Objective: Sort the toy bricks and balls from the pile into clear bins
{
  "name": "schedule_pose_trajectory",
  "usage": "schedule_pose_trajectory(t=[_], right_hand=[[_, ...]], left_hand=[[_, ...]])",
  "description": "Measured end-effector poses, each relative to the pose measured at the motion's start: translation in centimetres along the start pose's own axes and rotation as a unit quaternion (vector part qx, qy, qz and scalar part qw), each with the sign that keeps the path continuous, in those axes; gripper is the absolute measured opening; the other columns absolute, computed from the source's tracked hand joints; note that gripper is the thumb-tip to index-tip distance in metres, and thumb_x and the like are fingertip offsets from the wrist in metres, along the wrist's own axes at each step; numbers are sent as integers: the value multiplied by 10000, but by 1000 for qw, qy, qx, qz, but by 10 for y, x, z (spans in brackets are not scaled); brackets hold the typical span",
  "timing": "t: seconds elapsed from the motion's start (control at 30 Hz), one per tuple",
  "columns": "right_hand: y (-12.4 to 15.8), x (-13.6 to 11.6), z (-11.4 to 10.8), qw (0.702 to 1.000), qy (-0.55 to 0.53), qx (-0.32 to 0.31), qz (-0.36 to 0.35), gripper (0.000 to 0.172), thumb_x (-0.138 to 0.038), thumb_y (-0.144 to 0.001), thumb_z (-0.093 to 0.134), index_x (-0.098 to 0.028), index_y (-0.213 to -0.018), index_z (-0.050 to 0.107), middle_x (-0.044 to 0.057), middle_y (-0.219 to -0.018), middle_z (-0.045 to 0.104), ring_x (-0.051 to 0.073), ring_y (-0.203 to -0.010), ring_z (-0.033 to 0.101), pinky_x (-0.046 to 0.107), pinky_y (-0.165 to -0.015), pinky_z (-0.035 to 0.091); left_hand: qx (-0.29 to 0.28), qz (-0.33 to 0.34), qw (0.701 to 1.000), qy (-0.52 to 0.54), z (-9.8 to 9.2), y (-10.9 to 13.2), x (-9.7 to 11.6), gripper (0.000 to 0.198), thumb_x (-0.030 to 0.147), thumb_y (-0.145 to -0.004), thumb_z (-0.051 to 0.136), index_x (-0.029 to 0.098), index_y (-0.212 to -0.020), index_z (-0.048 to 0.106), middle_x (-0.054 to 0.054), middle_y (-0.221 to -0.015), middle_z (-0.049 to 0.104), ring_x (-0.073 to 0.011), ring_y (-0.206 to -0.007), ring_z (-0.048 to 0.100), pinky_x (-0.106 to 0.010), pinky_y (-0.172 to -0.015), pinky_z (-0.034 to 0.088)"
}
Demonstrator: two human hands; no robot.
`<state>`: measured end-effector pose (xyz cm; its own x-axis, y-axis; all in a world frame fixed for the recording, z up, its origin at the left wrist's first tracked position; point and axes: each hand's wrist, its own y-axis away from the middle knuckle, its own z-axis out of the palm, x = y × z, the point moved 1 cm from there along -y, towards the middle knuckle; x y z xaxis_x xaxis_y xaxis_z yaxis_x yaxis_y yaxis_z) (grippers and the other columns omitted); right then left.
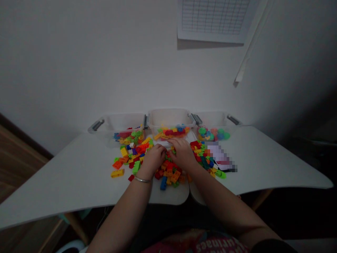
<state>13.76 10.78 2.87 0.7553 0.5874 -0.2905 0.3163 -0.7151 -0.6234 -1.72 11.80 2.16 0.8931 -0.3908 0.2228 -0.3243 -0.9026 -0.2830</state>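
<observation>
A loose pile of coloured toy building bricks (170,169) covers the middle of the white table, and both my hands are in it. My left hand (153,159), with a silver bangle at the wrist, has its fingers curled down among the bricks; whatever is under the fingertips is hidden. Close beside it, my right hand (183,151) reaches over the pile with its fingers apart and the thumb lower down, near red and green bricks. A blue brick (163,183) lies at the pile's front edge, and a yellow brick (117,173) at its left.
Behind the pile stand three clear plastic boxes: a left box (125,121), a middle box (170,115) and a right box (212,119), each holding coloured pieces. A blurred-out flat object (219,156) lies right of the bricks. A gridded sheet (213,17) hangs on the wall.
</observation>
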Motion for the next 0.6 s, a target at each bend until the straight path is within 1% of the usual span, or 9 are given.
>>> schedule_pose_trajectory(t=[0.17,0.27,0.37,0.43,0.5,0.6], right_hand=[[7,16,10,995,42,-73,58,263,-212,-863,570,-160,-1111,642,103,-1110,676,263,-1040,569,405,-956,421],[9,21,15,993,30,-95,68,229,-206,-867,577,-167,-1080,654,85,-1090,685,236,-1027,584,366,-943,424],[10,21,16,992,22,-102,66,199,-201,-874,576,-175,-1050,666,75,-1077,690,215,-1029,588,342,-952,418],[10,20,16,992,23,-101,68,192,-207,-879,576,-177,-1044,670,73,-1078,692,211,-1036,585,340,-958,417],[10,20,16,992,25,-100,69,197,-212,-880,579,-178,-1050,672,72,-1081,693,211,-1047,581,338,-967,414],[10,19,16,992,27,-101,70,207,-212,-874,585,-174,-1056,675,73,-1080,694,214,-1049,580,339,-975,416]], left_hand=[[-10,-8,1000,11,2,0,-1,283,184,-924,411,174,-999,684,-80,-1057,653,-187,-981,625,-294,-901,486],[-4,-5,1000,15,4,0,-4,318,137,-909,394,185,-1037,681,-79,-1094,654,-183,-1001,624,-298,-914,477],[22,-11,1000,-4,2,0,-4,319,143,-899,409,195,-1063,678,-77,-1101,665,-196,-1023,621,-323,-928,462],[46,-36,998,-31,-2,1,-2,298,188,-897,432,195,-1058,683,-82,-1079,676,-224,-1027,618,-358,-917,457],[66,-77,993,-62,-6,4,1,286,235,-890,453,197,-1037,696,-90,-1057,686,-257,-1025,616,-400,-902,450],[69,-120,986,-98,-8,7,4,285,282,-875,476,208,-995,724,-96,-1031,703,-297,-1018,609,-445,-886,434]])
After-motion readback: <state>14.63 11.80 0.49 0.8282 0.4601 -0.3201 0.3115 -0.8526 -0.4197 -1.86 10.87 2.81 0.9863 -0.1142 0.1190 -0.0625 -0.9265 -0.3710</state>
